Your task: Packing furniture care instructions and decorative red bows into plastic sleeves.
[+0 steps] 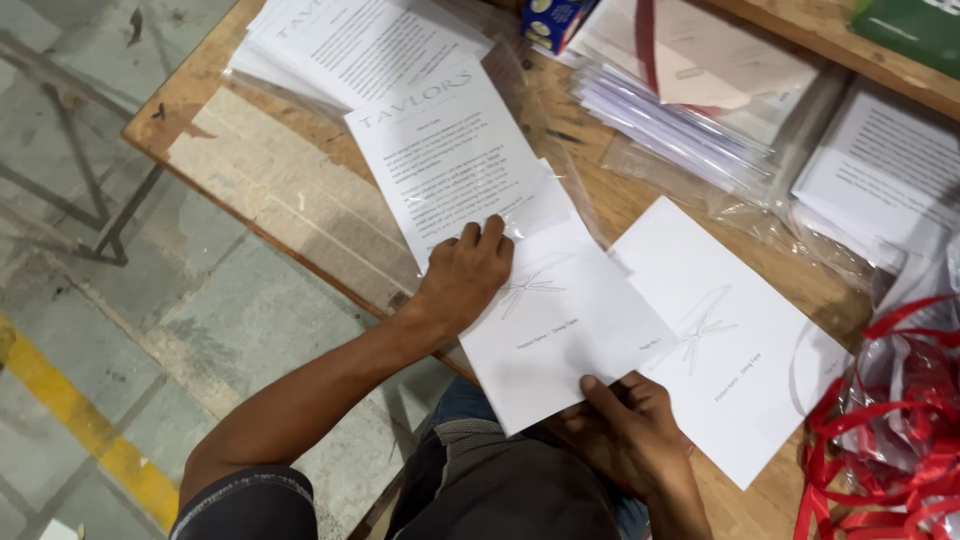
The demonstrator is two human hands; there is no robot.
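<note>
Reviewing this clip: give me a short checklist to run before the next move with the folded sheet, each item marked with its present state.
1. Left hand presses the folded sheet flat on the table: ok.
2. Right hand has a grip on the sheet's near edge, thumb on top: ok.
3. Second folded sheet lies apart, not caught under the first: cannot tell, edges meet.
4. Printed letter lies partly under the folded sheet: ok.
5. Red ribbon clear of both hands: ok.
</note>
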